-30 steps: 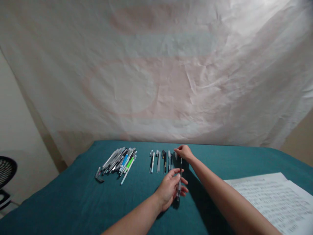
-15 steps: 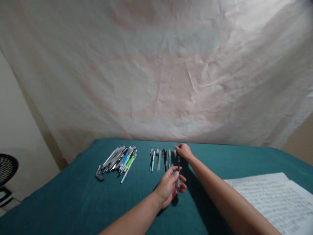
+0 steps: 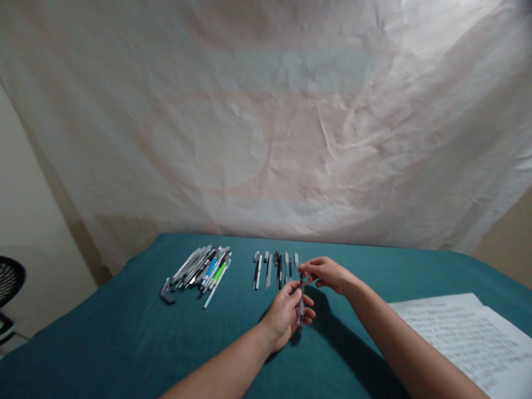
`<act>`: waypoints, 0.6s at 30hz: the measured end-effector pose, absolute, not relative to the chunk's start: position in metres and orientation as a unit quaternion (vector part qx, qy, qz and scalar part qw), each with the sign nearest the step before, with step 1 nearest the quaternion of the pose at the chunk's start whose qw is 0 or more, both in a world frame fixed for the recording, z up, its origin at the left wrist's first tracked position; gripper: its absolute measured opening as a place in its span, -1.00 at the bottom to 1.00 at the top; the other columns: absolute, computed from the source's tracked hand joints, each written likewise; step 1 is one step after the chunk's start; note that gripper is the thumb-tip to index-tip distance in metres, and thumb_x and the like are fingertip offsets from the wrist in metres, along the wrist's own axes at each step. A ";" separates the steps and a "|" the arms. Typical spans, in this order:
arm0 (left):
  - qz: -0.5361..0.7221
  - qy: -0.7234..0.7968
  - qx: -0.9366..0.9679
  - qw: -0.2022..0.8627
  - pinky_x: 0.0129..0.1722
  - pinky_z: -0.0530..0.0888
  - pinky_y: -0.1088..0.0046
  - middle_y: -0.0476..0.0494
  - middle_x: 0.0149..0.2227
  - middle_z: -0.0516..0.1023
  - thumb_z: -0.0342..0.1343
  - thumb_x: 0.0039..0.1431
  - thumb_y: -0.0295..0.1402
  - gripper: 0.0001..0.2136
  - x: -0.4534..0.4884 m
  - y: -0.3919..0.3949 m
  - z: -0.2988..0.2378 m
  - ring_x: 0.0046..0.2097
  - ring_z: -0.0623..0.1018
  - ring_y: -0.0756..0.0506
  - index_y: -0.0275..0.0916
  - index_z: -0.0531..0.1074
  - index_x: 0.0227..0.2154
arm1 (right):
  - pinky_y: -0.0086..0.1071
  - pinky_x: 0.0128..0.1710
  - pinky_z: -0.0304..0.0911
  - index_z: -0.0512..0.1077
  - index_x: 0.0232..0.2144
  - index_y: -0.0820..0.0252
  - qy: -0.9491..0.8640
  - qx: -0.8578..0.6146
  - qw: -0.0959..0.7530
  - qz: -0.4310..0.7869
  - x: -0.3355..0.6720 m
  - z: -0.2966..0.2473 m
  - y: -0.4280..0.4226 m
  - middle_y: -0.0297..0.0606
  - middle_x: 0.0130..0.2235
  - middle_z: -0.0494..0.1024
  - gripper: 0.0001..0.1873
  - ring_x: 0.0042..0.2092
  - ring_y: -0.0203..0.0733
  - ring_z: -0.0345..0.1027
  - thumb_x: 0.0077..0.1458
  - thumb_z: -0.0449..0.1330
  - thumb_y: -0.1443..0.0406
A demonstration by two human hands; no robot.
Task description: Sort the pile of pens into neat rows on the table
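Note:
Near the middle of the green cloth, my left hand (image 3: 285, 318) grips a slim pen (image 3: 301, 310) with a clear and dark barrel, its far end pointing away from me. At that far end, my right hand (image 3: 328, 272) has thumb and forefinger pinched together on the pen; exactly what part they hold is too small to tell. Just beyond my right fingertips lies a pen cap (image 3: 296, 259). To the left of it, several uncapped pens (image 3: 269, 271) lie in a row, side by side, with caps at their far ends.
A heap of pens (image 3: 199, 269), some with blue or green parts, lies on the left of the green cloth (image 3: 124, 332). Written paper sheets (image 3: 453, 332) rest at the right. A pale sheet (image 3: 266, 138) hangs behind the table, and a black round object (image 3: 10, 280) stands at far left.
My right hand has left the pen cap at the row's far end and come back toward me, to the far tip of the pen in my left hand. The cap now lies uncovered.

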State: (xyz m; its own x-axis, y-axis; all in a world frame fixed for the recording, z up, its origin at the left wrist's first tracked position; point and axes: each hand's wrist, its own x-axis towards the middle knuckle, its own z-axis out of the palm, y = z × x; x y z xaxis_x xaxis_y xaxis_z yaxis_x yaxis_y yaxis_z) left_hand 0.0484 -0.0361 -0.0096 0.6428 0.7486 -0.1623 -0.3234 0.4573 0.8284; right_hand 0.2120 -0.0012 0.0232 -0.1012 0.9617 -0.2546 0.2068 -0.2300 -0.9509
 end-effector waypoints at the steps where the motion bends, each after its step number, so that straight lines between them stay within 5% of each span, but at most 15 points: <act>1: 0.329 0.264 0.404 0.812 -0.53 0.28 0.55 -0.04 -0.41 0.37 -0.08 0.07 -0.25 -0.72 0.048 -0.036 -0.010 -0.50 0.43 0.05 -0.20 0.12 -0.15 | -0.65 -0.66 0.04 0.41 -0.44 0.30 -0.512 -0.572 0.357 0.533 0.211 0.023 0.000 -0.23 -0.41 0.47 -0.66 -0.53 -0.47 0.22 -0.17 0.18 0.11; 6: 0.323 0.268 0.412 0.808 -0.54 0.26 0.55 -0.03 -0.42 0.36 -0.07 0.05 -0.24 -0.71 0.048 -0.038 -0.009 -0.51 0.42 0.05 -0.20 0.13 -0.16 | -0.65 -0.62 0.12 0.39 -0.44 0.29 -0.514 -0.629 0.404 0.421 0.213 0.017 0.021 -0.20 -0.36 0.50 -0.72 -0.50 -0.45 0.29 -0.06 0.08 0.15; 12: 0.331 0.260 0.419 0.804 -0.53 0.26 0.55 -0.05 -0.40 0.36 -0.10 0.07 -0.23 -0.71 0.047 -0.038 -0.010 -0.51 0.43 0.05 -0.21 0.13 -0.15 | -0.59 -0.68 0.12 0.37 -0.66 0.32 -0.509 -0.705 0.350 0.349 0.217 -0.014 0.052 -0.26 -0.66 0.44 -0.85 -0.65 -0.39 0.24 -0.18 0.16 0.32; 18: 0.328 0.256 0.419 0.807 -0.53 0.26 0.55 -0.05 -0.40 0.36 -0.09 0.06 -0.22 -0.70 0.048 -0.036 -0.012 -0.51 0.43 0.05 -0.20 0.12 -0.15 | -0.54 -0.71 0.14 0.34 -0.73 0.31 -0.505 -0.738 0.302 0.329 0.216 -0.025 0.068 -0.24 -0.71 0.39 -0.79 -0.71 -0.36 0.22 -0.19 0.14 0.29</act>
